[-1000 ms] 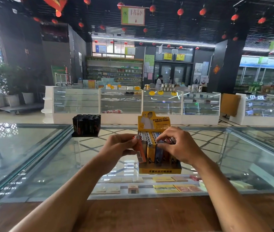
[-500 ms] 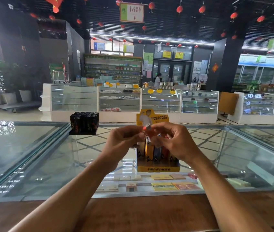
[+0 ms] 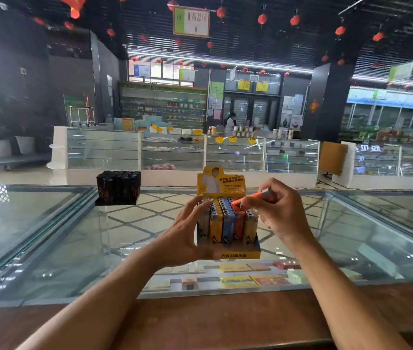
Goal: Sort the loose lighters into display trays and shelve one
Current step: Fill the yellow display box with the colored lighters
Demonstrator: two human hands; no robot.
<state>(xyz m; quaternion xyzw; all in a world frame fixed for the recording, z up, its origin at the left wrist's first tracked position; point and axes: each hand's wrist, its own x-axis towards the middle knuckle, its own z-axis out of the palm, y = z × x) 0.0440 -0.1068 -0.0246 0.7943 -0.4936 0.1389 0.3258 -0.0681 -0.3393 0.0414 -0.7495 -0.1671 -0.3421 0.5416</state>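
Hovering over the yellow display tray [image 3: 235,255], the right hand [image 3: 283,213] has an orange lighter [image 3: 240,204] in its grip!

Thumb and fingertips pinch that lighter at the tray's two o'clock corner; it lies tilted, metal head away from the rows and base just above them. The left hand [image 3: 185,233] is at the tray's nine o'clock side, fingers spread and relaxed, tips touching the tops of the standing lighters [image 3: 227,223], which are packed upright in yellow, blue and orange columns. The tray stands on the glass counter [image 3: 49,236] at dead centre, its card backboard upright at twelve o'clock. Out at ten o'clock, well apart, sits a black tray of dark lighters [image 3: 118,189]. A wooden ledge [image 3: 200,319] runs along six o'clock under both forearms.
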